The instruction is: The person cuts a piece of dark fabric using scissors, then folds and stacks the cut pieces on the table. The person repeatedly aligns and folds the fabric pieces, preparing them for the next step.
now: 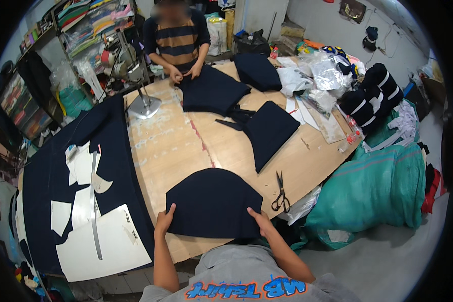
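A dark navy fabric piece (pixel 214 204) with a rounded far edge lies at the near edge of the wooden table (pixel 161 146). My left hand (pixel 164 219) grips its left side, thumb on top and fingers underneath. At its right side my right hand (pixel 259 221) holds it the same way. Black-handled scissors (pixel 281 194) rest on the wood to the right, blades pointing away from me. Beyond the held piece lies another navy cut piece (pixel 271 133), with narrow dark strips (pixel 241 115) beside it.
Paper patterns (pixel 103 241) and a metal ruler (pixel 94 211) lie on navy cloth (pixel 40 186) at left. A cutting machine (pixel 145 103) stands farther back. Across the table a person (pixel 178 40) handles a navy stack (pixel 211 90). Green sacks (pixel 367 189) crowd the right side.
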A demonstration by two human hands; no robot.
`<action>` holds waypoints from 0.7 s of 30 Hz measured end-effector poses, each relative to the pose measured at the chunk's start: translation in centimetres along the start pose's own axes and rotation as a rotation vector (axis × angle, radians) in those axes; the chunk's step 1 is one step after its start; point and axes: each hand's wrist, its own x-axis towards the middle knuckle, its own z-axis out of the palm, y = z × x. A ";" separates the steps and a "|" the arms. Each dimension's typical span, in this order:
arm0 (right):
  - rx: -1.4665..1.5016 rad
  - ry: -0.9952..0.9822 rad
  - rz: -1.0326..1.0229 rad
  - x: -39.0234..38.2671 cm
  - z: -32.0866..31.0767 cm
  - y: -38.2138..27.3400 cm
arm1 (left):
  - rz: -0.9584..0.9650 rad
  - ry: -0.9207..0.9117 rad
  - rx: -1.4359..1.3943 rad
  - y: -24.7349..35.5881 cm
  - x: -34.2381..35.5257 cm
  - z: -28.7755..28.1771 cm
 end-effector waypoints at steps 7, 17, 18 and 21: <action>-0.280 0.184 -0.085 -2.9 1.5 -0.3 | 0.042 0.173 0.161 2.0 -2.8 0.7; -0.420 0.246 -0.194 -4.0 2.2 0.9 | 0.022 0.166 0.322 0.6 -1.4 0.8; -0.436 0.238 -0.176 -4.5 2.3 0.6 | 0.016 0.147 0.303 0.8 -1.5 0.8; -0.510 0.299 -0.208 -5.4 2.8 0.2 | 0.016 0.099 0.238 1.4 -1.7 0.5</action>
